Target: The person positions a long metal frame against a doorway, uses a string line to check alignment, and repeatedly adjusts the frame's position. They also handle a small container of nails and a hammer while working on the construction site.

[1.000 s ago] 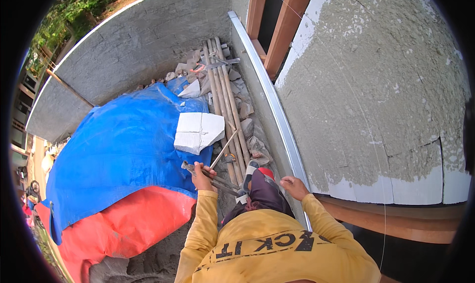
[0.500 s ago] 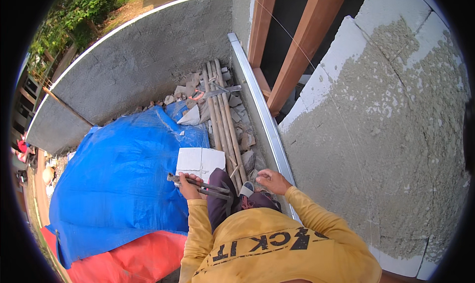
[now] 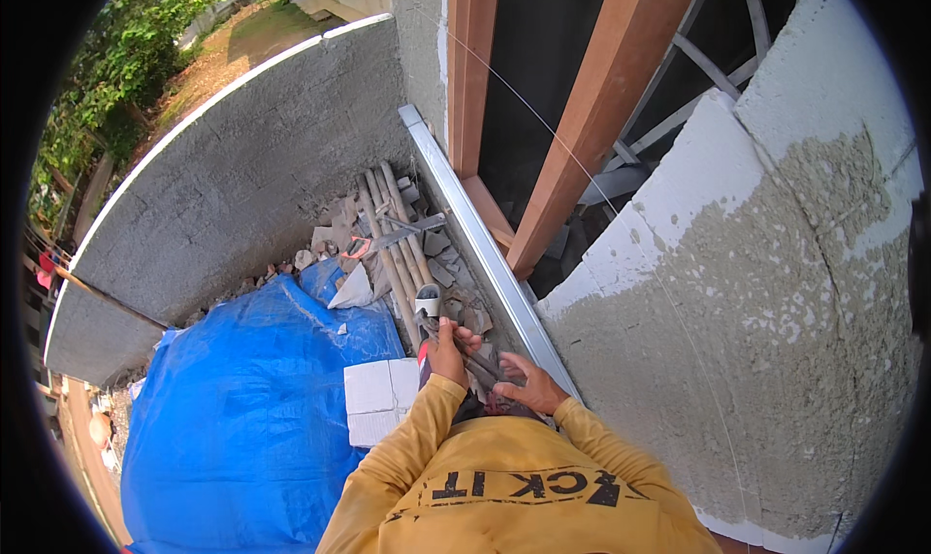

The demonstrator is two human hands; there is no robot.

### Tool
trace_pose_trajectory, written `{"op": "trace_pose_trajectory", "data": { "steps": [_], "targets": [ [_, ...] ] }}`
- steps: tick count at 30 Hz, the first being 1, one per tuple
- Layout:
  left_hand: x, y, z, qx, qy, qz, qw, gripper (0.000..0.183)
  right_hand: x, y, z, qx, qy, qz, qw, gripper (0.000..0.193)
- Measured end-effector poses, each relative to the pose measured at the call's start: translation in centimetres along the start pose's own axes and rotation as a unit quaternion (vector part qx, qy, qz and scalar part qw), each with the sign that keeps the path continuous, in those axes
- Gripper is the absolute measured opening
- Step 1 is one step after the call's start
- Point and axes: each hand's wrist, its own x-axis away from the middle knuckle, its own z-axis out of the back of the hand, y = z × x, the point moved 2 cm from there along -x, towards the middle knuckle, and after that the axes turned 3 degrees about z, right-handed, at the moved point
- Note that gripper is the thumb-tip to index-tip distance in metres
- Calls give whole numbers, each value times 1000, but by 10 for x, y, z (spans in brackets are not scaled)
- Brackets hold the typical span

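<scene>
My left hand [image 3: 448, 355] is closed around a pair of dirty, long-handled pincers [image 3: 479, 367], in front of my body. Their handles slant down and right toward my right hand [image 3: 535, 385]. That hand has its fingers apart and loosely bent, beside the handle ends; whether a fingertip touches them I cannot make out. Just beyond the tool shows my sandalled foot [image 3: 428, 300], near the wooden poles [image 3: 396, 253]. A white block [image 3: 376, 399] with a line across it sits left of my left forearm.
Blue tarpaulin [image 3: 242, 409] covers a mound on the left. A handsaw [image 3: 407, 231] lies across the poles among rubble. Along the right runs a metal channel [image 3: 485, 239], beside timber posts [image 3: 601, 118] and a partly plastered wall [image 3: 718, 360]. A thin string [image 3: 553, 130] crosses there.
My left hand has carried the pincers rightward, and their handles now point toward my right hand. My foot has stepped forward onto or beside the poles. The view has shifted.
</scene>
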Motion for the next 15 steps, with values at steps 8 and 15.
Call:
{"op": "trace_pose_trajectory", "data": {
  "steps": [8,15],
  "targets": [
    [-190,26,-55,-48,-50,61,996,36,-194,-29,33,145,90,-33,985,68],
    [-291,120,-103,-166,-108,135,971,37,-312,-90,48,124,187,-73,972,61]
  ]
}}
